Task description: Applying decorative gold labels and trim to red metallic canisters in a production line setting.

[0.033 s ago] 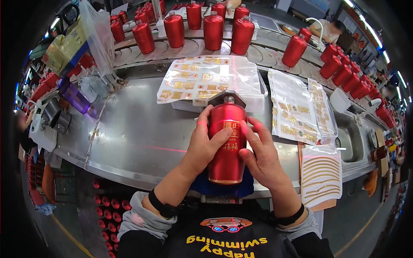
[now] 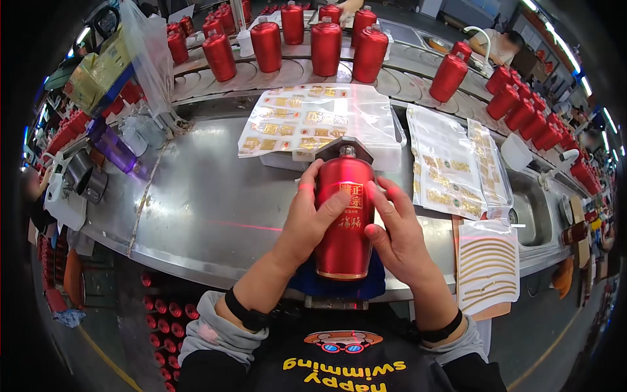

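A glossy red bottle (image 2: 344, 251) lies tilted, its neck away from me, on a blue pad (image 2: 307, 282) at the table's near edge. Gold characters mark its front. My left hand (image 2: 307, 219) wraps its left side, thumb across the gold label (image 2: 351, 196). My right hand (image 2: 400, 235) rests lightly against the right side, fingers apart, index fingertip near the label's edge and thumb lower down. Behind the bottle's neck is a dark angular holder (image 2: 362, 149). Clear sheets of gold stickers (image 2: 300, 121) lie over a white tray just beyond.
More sticker sheets (image 2: 450, 173) and a sheet of gold strips (image 2: 486, 264) lie at right, beside a sink (image 2: 532, 212). Red bottles (image 2: 325, 52) stand along a conveyor (image 2: 405, 88) behind. A purple bottle (image 2: 114, 145) is at left. Co-workers sit farther off.
The red bottles on the conveyor have shifted slightly to the right. My right index finger has slid a little to the right on the bottle; my left hand stays nearly still.
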`<action>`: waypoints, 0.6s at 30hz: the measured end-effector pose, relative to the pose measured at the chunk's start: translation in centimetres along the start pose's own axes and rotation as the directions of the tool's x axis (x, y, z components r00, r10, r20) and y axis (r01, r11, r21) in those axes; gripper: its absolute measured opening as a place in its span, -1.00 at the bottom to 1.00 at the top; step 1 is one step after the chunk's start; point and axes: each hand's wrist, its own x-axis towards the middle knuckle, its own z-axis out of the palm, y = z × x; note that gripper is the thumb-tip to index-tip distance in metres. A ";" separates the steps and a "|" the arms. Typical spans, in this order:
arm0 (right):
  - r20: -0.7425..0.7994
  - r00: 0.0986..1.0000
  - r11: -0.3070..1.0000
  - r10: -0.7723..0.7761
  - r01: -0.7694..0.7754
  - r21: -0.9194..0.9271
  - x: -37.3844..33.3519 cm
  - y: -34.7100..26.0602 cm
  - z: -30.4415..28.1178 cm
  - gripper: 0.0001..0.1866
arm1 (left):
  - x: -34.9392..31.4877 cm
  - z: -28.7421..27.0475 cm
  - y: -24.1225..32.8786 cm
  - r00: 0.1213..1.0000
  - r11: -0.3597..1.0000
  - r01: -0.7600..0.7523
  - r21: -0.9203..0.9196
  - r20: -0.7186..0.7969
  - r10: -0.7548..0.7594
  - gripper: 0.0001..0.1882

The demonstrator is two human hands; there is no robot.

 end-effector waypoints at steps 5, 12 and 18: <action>-0.022 1.000 1.000 -0.019 0.019 -0.018 0.1 0.2 -0.2 -0.45 | 0.3 0.3 0.2 1.000 0.991 -0.015 -0.130 0.002 0.015 -0.19; -0.049 0.999 1.000 0.024 -0.024 0.002 0.2 0.5 -0.6 -0.42 | 0.5 0.2 0.5 1.000 0.977 -0.004 -0.211 0.017 0.008 -0.19; -0.214 0.977 0.999 0.023 -0.015 0.037 1.0 0.9 -1.7 -0.62 | -0.3 -0.2 0.4 0.998 0.988 0.021 -0.154 0.055 -0.013 -0.10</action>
